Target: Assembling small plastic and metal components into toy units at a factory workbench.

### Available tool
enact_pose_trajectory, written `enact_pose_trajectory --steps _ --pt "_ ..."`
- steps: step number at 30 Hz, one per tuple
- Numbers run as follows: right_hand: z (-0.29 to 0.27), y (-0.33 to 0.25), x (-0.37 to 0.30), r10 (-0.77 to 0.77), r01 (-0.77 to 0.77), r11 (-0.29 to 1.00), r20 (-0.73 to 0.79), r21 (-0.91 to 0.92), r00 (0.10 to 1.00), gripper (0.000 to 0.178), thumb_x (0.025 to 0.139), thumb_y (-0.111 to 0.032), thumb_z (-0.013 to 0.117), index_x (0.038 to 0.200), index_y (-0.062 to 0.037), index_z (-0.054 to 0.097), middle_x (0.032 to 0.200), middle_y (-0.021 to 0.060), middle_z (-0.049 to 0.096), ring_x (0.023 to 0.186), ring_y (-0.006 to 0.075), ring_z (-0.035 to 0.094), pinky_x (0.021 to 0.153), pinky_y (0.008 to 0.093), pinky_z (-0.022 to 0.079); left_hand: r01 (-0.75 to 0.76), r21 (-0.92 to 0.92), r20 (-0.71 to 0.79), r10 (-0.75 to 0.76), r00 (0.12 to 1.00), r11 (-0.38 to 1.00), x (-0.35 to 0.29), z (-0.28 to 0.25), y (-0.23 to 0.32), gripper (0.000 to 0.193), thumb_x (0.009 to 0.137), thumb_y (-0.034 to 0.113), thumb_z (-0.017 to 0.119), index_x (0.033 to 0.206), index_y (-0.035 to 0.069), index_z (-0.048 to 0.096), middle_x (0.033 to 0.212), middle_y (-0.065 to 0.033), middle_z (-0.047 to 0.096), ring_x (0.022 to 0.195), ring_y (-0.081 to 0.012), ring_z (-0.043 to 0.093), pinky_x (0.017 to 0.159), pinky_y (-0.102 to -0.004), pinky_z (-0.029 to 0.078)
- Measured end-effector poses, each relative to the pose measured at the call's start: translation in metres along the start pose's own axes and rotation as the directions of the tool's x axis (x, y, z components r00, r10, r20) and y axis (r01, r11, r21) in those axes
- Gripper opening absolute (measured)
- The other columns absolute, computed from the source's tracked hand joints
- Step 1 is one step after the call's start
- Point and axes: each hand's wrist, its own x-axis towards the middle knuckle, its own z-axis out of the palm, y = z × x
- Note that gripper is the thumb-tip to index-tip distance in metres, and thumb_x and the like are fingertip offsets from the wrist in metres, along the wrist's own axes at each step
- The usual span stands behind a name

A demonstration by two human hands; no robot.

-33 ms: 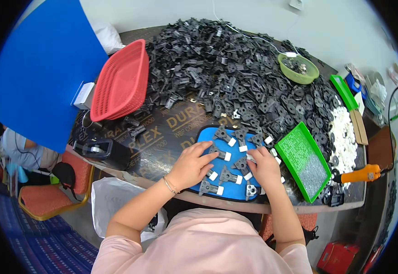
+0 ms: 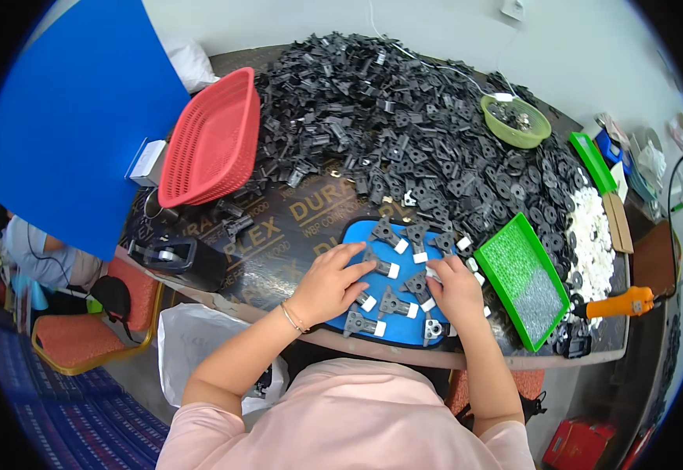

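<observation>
Several black plastic brackets with white end pieces lie spread over a blue mat [image 2: 344,236]. My left hand [image 2: 327,280] is at the mat's left side, its fingers apart. The fingertips touch the edge of one black bracket [image 2: 383,265], and the thumb is near a lower bracket [image 2: 365,301]. On the right of the mat, my right hand [image 2: 458,292] is closed, its fingertips on a small white plastic piece [image 2: 433,273] just above the white end of a tilted bracket [image 2: 416,287]. Those fingers partly hide the piece.
A green tray [image 2: 523,280] of small pieces stands right of the mat, near white parts [image 2: 592,243] and an orange-handled tool [image 2: 619,303]. Behind lies a heap of black parts [image 2: 404,117] with a yellow-green bowl [image 2: 516,135]. Red baskets [image 2: 214,141] and a tape dispenser [image 2: 189,261] stand left.
The whole view has shifted slightly. Both hands keep almost the same place and hold; the right hand's fingers have moved very little over the white piece.
</observation>
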Motion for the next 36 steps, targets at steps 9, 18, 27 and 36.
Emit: enact_pose_trajectory --steps 9,18,27,36 --pt "-0.023 0.008 -0.035 0.126 -0.135 0.98 -0.068 -0.148 0.99 0.025 0.074 -0.019 0.072 0.096 -0.0099 0.063 0.088 0.0085 0.059 0.075 0.0287 0.061 0.065 0.037 0.05 0.361 0.146 -0.27 -0.314 0.91 0.921 0.034 -0.03 -0.094 0.024 0.076 0.012 0.067 0.098 0.003 0.063 0.109 -0.0143 0.057 0.102 -0.0336 0.053 0.089 -0.0394 0.045" --pt "-0.049 -0.018 -0.001 0.07 -0.07 0.998 -0.051 -0.001 0.996 0.027 0.073 -0.02 0.074 0.097 -0.0099 0.063 0.091 0.0074 0.059 0.068 0.0267 0.06 0.061 0.0361 0.049 0.308 0.63 -0.139 -0.287 0.948 0.712 0.088 -0.029 -0.148 0.025 0.078 0.006 0.054 0.102 0.009 0.063 0.101 -0.0083 0.054 0.099 -0.0263 0.051 0.083 -0.0392 0.041" --pt "0.025 -0.067 0.145 -0.205 0.207 0.975 0.035 -0.076 0.978 0.025 0.077 -0.025 0.068 0.092 -0.0067 0.06 0.093 0.011 0.057 0.08 0.0307 0.063 0.066 0.0396 0.053 0.322 0.524 -0.12 -0.306 0.945 0.789 0.075 -0.036 -0.146 0.018 0.078 0.009 0.059 0.095 0.009 0.064 0.091 -0.0117 0.055 0.09 -0.0298 0.054 0.077 -0.0388 0.046" --pt "0.058 -0.054 0.182 -0.162 0.145 0.965 -0.066 -0.217 0.985 0.013 0.083 -0.016 0.057 0.09 -0.0066 0.062 0.093 0.0132 0.059 0.082 0.0286 0.064 0.064 0.0393 0.054 0.282 0.111 -0.413 -0.214 0.885 0.953 0.059 -0.061 -0.09 0.028 0.067 0.011 0.077 0.091 0.006 0.062 0.081 -0.0064 0.056 0.083 -0.0237 0.056 0.074 -0.0329 0.047"
